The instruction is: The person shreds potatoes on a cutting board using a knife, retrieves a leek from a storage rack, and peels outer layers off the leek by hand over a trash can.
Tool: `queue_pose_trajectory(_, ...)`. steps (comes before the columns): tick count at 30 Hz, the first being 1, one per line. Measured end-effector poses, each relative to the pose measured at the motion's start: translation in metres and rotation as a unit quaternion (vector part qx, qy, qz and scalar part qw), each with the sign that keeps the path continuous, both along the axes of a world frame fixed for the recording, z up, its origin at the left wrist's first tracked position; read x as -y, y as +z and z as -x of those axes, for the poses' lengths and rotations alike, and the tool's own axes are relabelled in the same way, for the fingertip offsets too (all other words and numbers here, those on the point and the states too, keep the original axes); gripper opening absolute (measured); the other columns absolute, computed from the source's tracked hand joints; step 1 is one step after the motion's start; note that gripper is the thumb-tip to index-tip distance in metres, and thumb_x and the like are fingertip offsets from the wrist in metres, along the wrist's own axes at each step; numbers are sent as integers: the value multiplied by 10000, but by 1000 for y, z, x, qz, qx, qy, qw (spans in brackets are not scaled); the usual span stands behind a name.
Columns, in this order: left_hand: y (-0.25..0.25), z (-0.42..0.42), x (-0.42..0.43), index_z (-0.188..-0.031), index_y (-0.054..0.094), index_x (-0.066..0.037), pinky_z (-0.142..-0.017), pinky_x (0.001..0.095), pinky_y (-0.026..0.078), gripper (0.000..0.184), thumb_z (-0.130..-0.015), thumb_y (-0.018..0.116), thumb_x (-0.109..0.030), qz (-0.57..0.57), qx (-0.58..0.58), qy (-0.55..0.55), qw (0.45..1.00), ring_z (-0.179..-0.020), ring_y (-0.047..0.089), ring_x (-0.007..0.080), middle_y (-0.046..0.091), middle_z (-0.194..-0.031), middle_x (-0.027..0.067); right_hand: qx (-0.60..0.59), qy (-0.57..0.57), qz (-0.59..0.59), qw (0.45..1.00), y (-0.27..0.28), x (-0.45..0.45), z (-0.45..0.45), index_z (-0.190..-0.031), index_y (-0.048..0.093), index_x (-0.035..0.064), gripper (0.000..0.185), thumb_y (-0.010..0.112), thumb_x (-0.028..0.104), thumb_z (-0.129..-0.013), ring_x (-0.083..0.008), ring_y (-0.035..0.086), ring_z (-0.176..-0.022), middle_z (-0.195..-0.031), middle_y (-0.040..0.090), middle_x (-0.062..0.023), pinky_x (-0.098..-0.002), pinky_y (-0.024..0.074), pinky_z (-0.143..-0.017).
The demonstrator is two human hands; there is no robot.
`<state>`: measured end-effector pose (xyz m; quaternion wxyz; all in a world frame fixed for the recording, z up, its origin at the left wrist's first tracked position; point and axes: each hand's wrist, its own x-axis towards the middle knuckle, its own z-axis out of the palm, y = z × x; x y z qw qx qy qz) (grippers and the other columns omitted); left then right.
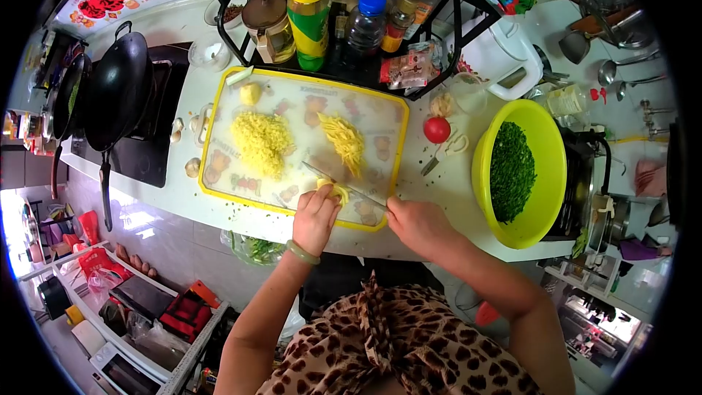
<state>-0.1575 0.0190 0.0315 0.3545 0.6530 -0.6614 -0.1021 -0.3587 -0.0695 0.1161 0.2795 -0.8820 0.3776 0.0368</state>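
My left hand, a bangle at its wrist, is closed over pale yellow slices near the front of the cutting board. They look like ginger, though I cannot be sure. In my right hand is a kitchen knife, its blade angled left across the board beside the slices. Behind the blade lies a heap of yellow shreds. A larger pile of finely chopped yellow bits sits to the left. Toward the back left corner rests a yellow chunk.
Right of the board are scissors, a round red item and a yellow-green basin of chopped greens. A wok stands on the left stove. A black rack with bottles borders the back.
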Motion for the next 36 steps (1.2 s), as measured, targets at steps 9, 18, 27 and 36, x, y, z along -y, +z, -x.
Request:
queue_pose_trajectory(9, -5, 2, 1, -886, 626, -45, -806, 372, 481, 196, -707, 707, -53, -25, -15, 9, 1000, -920, 562, 296, 606, -1100, 101, -56, 18, -9, 998, -9, -4, -13, -882, 505, 13, 126, 531, 131, -847, -338, 600, -528, -564, 575, -130, -451, 467, -476)
queue_pose_trajectory(18, -5, 3, 4, -873, 619, -45, -801, 377, 481, 194, -704, 712, -61, -5, 1, 6, 1000, -918, 558, 298, 601, -1097, 101, 38, -38, 22, 998, -46, -3, -34, -834, 497, 21, 113, 523, 130, -848, -355, 599, -545, -595, 589, -149, -472, 460, -495)
queue_pose_trajectory(27, -6, 3, 3, -876, 609, -50, -808, 386, 471, 192, -713, 707, -73, -3, 15, 15, 1000, -922, 555, 307, 604, -1092, 99, -16, 16, -17, 1000, -9, 5, -15, -826, 515, 7, 110, 515, 117, -829, -371, 625, -620, -642, 612, -183, -476, 486, -554)
queue_pose_trajectory(36, -10, 1, 2, -899, 604, -41, -810, 382, 478, 197, -729, 700, -71, -9, 10, 7, 1000, -931, 548, 303, 588, -1091, 103, -10, -33, -14, 999, -54, -8, -42, -849, 518, 26, 111, 527, 135, -829, -376, 620, -647, -696, 620, -167, -493, 481, -583)
